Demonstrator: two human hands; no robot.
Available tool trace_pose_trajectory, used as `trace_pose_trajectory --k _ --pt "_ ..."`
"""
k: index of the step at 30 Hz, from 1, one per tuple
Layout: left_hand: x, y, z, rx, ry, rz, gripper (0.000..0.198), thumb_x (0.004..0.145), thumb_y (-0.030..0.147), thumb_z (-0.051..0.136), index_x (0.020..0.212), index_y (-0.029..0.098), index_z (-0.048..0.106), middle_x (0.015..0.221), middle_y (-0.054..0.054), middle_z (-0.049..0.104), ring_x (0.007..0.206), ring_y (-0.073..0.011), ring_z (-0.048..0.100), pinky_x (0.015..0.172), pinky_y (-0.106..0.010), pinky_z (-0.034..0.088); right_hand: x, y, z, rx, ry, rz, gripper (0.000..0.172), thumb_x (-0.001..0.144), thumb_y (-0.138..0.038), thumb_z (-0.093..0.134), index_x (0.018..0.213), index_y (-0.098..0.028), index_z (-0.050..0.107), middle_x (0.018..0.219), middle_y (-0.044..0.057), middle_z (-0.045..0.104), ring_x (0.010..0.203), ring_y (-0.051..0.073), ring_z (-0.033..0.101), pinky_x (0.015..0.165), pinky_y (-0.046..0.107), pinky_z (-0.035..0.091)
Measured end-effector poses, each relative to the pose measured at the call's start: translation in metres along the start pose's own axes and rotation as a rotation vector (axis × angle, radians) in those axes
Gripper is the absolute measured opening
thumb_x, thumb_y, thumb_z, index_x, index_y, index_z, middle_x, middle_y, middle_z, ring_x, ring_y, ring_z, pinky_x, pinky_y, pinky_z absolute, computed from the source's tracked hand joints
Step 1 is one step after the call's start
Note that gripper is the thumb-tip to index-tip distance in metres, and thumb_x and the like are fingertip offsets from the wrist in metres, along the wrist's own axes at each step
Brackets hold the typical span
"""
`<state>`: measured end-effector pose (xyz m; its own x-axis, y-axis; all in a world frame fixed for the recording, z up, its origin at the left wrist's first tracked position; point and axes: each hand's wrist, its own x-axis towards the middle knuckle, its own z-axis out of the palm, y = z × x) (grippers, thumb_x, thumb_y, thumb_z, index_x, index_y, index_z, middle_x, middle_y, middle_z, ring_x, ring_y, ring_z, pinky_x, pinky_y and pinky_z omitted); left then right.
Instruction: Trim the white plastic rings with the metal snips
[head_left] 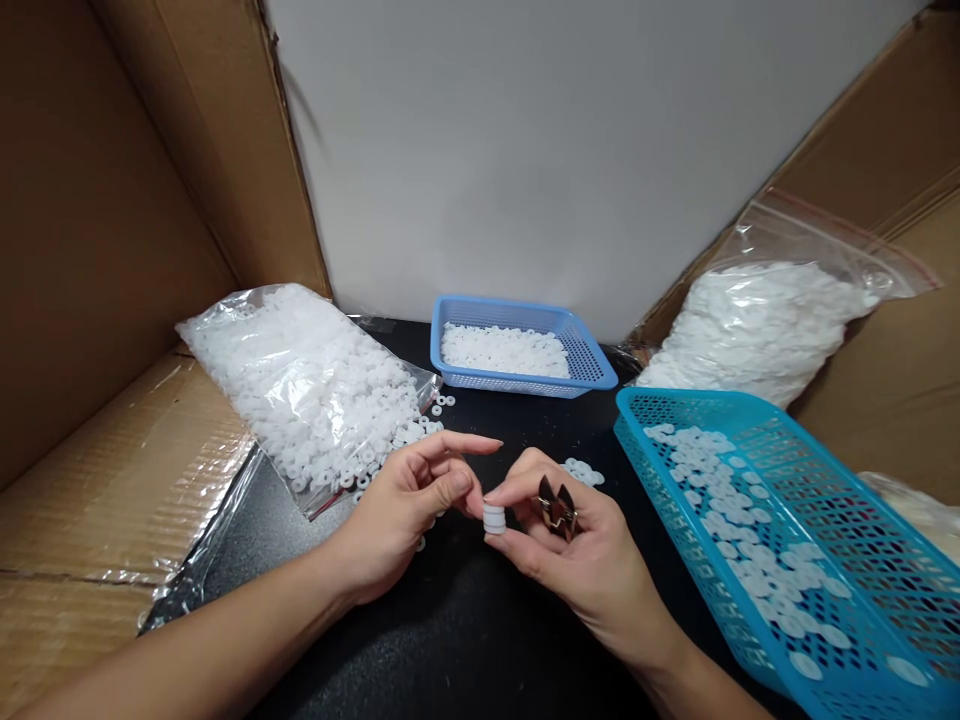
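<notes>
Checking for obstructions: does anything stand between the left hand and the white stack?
Nothing visible does. The left hand is close beside the white stack, which the right hand pinches; whether the left touches it is unclear.

"How is the left hand (416,500) posed?"
"Its index finger (469,442) points out toward the right, nearly straight, with the thumb (444,492) lying below it beside the other, bent fingers. The bare left forearm (225,625) slants in from the lower left."
"And the right hand (592,560)?"
"Pinching, thumb below and index finger above, tips slightly apart. The right forearm (694,670) slopes away to the lower right, also bare."
</notes>
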<state>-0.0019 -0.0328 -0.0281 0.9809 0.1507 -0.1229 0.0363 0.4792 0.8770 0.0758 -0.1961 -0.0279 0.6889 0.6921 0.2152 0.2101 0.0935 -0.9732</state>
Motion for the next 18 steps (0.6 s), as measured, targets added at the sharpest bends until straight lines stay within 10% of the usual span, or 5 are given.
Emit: trace_pose_trajectory --k 12,18 --pt "0.028 0.016 -0.028 0.063 0.448 0.354 0.058 0.085 0.066 0.070 0.055 0.021 0.046 0.035 0.009 0.033 0.036 -0.0064 0.026 0.040 -0.019 0.023 0.057 0.014 -0.017 -0.436 0.344 -0.045 0.027 0.085 -0.045 0.066 0.093 -0.020 0.070 0.079 0.003 0.067 0.068 0.018 0.062 0.064 0.030 0.053" --pt "0.030 0.013 -0.034 0.126 0.444 0.400 0.037 0.079 0.051 0.080 0.082 0.020 0.061 0.041 0.011 0.043 0.037 -0.0063 0.028 0.039 -0.017 0.020 0.127 0.031 -0.040 -0.657 0.545 -0.039 0.011 0.079 -0.023 0.063 0.087 -0.019 0.070 0.097 0.013 0.067 0.097 0.032 0.065 0.087 0.047 0.052"
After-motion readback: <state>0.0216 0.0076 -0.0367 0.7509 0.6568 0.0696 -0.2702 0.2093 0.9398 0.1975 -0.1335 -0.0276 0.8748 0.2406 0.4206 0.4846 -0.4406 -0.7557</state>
